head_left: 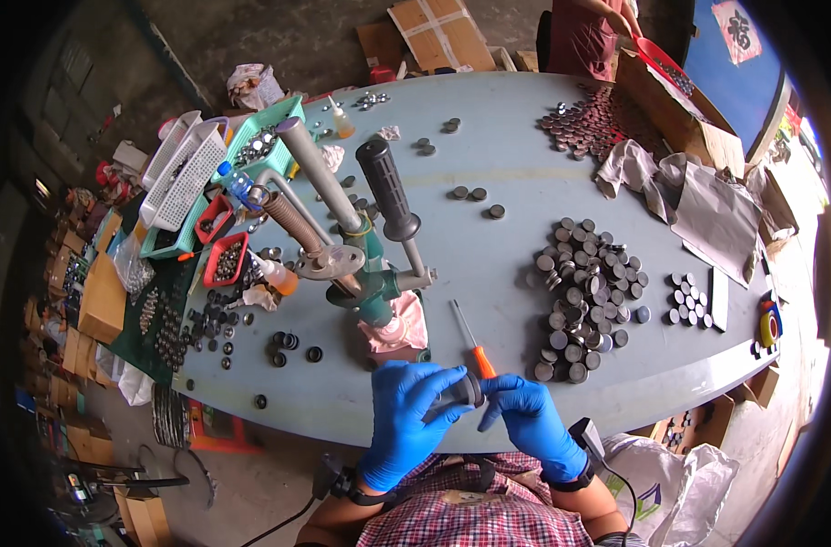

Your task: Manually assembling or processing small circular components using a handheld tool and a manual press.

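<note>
Gloves on both hands here, blue nitrile ones. The left hand (406, 415) and right hand (525, 419) are pinched together around one small dark round metal disc part (468, 389), held up in the air just off the near edge of the pale grey-blue oval worktable (516, 182). Left fingers curl around its side, right fingertips close on the other side, so both grips are shut on that one piece.

My guess on handling: it looks like a stiff little steel part, dense for its size, not fragile at all. Probably a bit oily or slick, which would explain the gloves. Best hold seems to be across the rim with thumb and forefinger, face left free, pretty much how it's being held now. Can't make out whether it has a hole or a lip; too small and half covered by fingers.

Just beyond the hands lies an orange-handled screwdriver (471, 343), near but not touched. To the right sits a big heap of similar dark round parts (584, 296), and a green hand-lever press with black grip (379, 246) stands straight ahead. Another person in red (584, 32) is working at the far end.
</note>
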A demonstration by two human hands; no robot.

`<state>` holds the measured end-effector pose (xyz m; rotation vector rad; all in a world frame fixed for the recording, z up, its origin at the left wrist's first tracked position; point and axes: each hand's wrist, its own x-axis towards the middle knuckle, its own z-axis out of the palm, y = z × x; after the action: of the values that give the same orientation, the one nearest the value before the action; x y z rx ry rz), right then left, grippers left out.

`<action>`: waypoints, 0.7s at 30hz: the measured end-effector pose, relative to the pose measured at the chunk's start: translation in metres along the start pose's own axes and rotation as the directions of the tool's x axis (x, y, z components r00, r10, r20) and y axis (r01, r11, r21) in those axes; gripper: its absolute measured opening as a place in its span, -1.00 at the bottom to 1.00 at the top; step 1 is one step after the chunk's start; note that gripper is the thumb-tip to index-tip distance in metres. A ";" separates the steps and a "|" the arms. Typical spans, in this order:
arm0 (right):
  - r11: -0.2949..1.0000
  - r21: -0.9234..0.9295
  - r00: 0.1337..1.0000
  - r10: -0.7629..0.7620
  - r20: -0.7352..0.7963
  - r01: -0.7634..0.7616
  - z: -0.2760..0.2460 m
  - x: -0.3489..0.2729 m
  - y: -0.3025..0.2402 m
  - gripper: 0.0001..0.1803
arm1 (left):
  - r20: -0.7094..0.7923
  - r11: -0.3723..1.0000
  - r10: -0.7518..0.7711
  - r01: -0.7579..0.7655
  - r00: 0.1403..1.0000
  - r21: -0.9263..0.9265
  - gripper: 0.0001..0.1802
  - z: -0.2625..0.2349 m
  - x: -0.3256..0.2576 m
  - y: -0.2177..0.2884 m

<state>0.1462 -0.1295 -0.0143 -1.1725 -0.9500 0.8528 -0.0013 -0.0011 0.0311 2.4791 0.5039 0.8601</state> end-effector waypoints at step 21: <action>0.896 -0.436 0.993 0.112 0.031 -0.087 0.053 0.038 0.034 -0.60 | -0.318 0.941 -0.336 0.302 0.886 -0.153 -0.72 0.007 -0.033 -0.159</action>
<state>0.1095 -0.0698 -0.0354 -1.5996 -1.1725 0.7777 -0.0504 0.1121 -0.0746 2.0796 0.9364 1.1474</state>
